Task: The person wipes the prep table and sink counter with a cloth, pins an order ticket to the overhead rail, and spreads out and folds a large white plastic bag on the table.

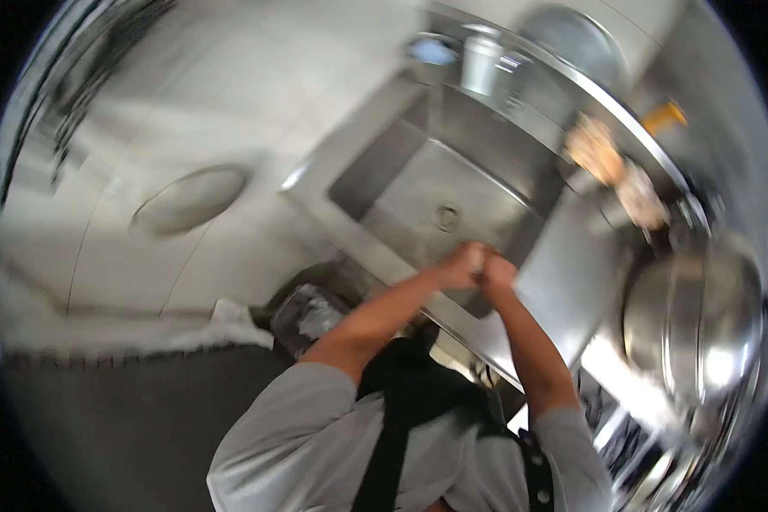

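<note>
My left hand (463,266) and my right hand (497,271) are pressed together over the near edge of a stainless steel sink (452,183). Both are closed, with fingers curled in against each other. Whatever lies between them, if anything, is hidden and blurred. Below and beyond them the sink basin shows its round drain (448,217). At its far rim stand a white pump bottle (481,60) and a tap (514,72), well apart from my hands.
A small container with something blue (433,53) is beside the bottle. Blurred sponge-like items (596,149) lie along the right ledge. A large shiny metal bowl (687,320) stands at right. A round metal lid (572,43) leans at the back. A dark bin (311,316) is at left.
</note>
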Demonstrator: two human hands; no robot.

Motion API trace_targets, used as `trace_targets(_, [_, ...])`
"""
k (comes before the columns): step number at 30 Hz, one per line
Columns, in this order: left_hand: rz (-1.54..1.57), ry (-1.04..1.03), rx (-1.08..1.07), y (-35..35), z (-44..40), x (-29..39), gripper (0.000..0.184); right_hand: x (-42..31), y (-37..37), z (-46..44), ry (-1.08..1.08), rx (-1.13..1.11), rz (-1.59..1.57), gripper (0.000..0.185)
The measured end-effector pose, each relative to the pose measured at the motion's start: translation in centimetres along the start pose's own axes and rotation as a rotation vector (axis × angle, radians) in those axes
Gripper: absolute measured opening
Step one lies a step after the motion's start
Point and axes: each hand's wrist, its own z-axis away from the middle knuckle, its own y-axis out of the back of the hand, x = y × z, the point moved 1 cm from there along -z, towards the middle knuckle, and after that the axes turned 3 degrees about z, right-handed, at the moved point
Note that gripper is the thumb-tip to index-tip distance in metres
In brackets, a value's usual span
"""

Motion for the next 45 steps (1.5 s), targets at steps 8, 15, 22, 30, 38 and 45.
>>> trace_targets(8, [-0.008, 0.294, 0.508, 0.6, 3.2, 3.9, 0.086, 7.1, 5.4, 1.8, 0.159, -0.112, -1.961, 0.041])
trace_targets(15, [-0.228, 0.309, 1.109, 10.8, 16.8, 5.7, 0.063, 16.3, 5.8, 10.0, -0.220, 0.230, -1.828, 0.042])
trace_targets(22, [-1.003, 0.236, 1.613, 32.0, 30.2, 15.4, 0.056, 21.0, 2.1, 11.7, -0.140, 0.317, -0.310, 0.098])
trace_targets(30, [-1.089, 0.719, 2.193, 45.6, 40.8, 30.4, 0.071, 15.9, 4.1, 11.2, 0.131, 0.517, -0.391, 0.078])
trace_targets(38, [-0.704, 0.529, 2.405, 47.8, 46.0, 29.1, 0.087, 14.1, 2.9, 13.6, 0.050, 0.498, -0.317, 0.066])
trace_targets(45, [-0.899, 0.538, 2.372, 48.8, 43.3, 33.3, 0.019, 15.8, 4.8, 15.2, 0.070, 0.578, -0.524, 0.054])
